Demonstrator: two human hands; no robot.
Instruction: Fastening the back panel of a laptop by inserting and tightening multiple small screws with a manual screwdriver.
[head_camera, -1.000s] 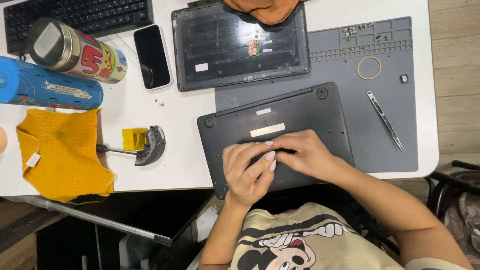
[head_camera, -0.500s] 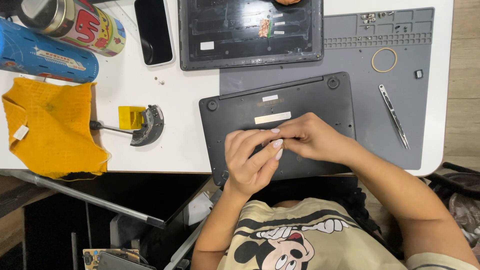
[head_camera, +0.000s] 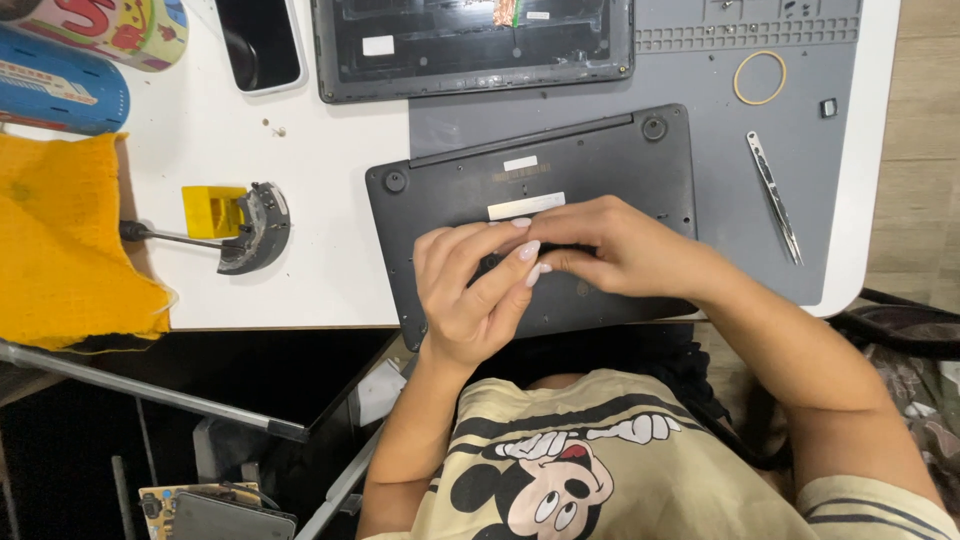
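On the white bench (head_camera: 300, 270), half covered by a grey rubber work mat (head_camera: 720, 130), the left hand (head_camera: 470, 290) and right hand (head_camera: 610, 245) meet with curled fingers, pinching at the upturned black plastic laptop base (head_camera: 600, 160) near the front edge.

A white table (head_camera: 330, 290) is taking up most of the room here, evenly lit from above. Pale wooden floor (head_camera: 925, 130) is showing past its right edge, while beneath its near side a grey metal bar (head_camera: 150, 390) is slanting through deep shadow.
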